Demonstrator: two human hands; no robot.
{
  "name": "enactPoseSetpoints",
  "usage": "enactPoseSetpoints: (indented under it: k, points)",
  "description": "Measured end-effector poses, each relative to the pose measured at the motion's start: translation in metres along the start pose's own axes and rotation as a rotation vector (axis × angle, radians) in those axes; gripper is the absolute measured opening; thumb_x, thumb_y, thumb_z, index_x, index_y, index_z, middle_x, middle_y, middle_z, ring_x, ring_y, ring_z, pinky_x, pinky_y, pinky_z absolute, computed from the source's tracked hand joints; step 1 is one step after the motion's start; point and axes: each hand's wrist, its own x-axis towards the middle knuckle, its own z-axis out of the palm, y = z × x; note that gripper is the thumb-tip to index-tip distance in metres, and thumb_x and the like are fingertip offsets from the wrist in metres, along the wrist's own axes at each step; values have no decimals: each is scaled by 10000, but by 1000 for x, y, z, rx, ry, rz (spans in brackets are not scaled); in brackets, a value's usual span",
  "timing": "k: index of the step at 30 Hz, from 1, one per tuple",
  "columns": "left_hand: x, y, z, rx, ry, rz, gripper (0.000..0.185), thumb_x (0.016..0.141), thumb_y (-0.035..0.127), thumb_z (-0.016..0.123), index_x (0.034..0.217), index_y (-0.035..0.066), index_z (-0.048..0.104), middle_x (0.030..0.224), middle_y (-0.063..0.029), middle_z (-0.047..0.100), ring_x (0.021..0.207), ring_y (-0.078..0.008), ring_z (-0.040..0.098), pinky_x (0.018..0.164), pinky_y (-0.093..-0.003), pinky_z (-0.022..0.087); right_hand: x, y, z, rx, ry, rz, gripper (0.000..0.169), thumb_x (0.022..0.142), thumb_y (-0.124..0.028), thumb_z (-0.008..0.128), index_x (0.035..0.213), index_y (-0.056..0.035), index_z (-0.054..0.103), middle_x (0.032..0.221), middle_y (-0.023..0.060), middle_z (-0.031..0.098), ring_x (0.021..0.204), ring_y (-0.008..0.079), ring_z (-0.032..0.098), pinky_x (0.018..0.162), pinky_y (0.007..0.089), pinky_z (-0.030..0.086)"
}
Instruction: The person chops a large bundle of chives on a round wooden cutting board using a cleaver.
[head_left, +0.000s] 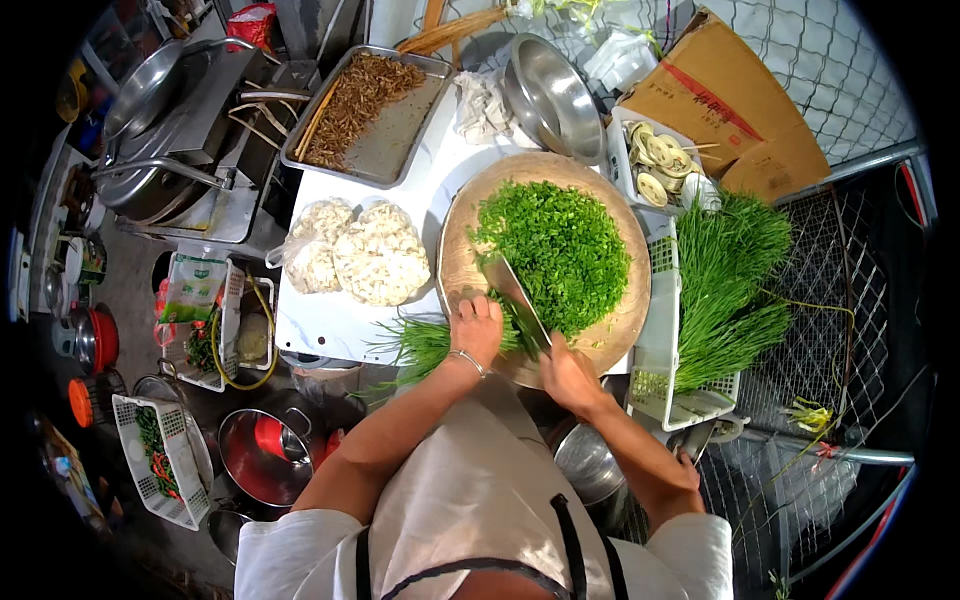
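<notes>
My left hand (477, 328) presses down on a bunch of long green chives (424, 345) at the near left edge of a round wooden chopping board (457, 217). In my right hand (568, 375) is the handle of a cleaver (517, 296). Its broad blade stands on the board just right of my left fingers, at the cut end of the bunch. A large heap of chopped greens (559, 247) covers much of the board beyond the blade. The cleaver's handle is mostly hidden by my fingers.
Left of the board lie bags of chopped white food (382, 255). A metal tray (382, 142) of brown food and a steel bowl (551, 97) stand behind. At right are a white basket (660, 367) of whole chives (727, 300) and a tub of pale round slices (660, 161).
</notes>
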Motion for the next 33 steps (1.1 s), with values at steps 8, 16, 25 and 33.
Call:
enactPoseSetpoints:
  k: [8,16,25,33]
  points:
    - [1,-4,3,-30,51,3,178,796,119,622,961,55,595,973,-109,537,893,-308,573,645,-411,542,12,22,-3,231,152,40,347,979,-188,573,1186,66,459,816,353,652,806,544,643,725,596,496]
    - [0,0,-5,-39,-39,-32,163,819,106,605,972,51,595,979,-115,544,916,-312,583,670,-425,550,12,27,16,120,25,12,414,972,-235,573,1226,63,440,792,341,655,754,545,644,698,618,503]
    - [47,12,0,-172,-74,-23,127,884,82,541,1002,49,571,1042,-142,581,986,-328,602,814,-447,550,40,57,-17,125,183,-55,392,968,-225,596,1215,58,485,820,335,668,774,533,654,740,590,525]
    - [46,2,-38,-148,-343,12,1038,625,344,916,1451,-17,401,1209,-160,497,1168,-326,496,959,-427,472,12,31,-74,124,102,-22,330,987,-176,559,1181,65,443,842,361,651,827,557,633,753,598,485]
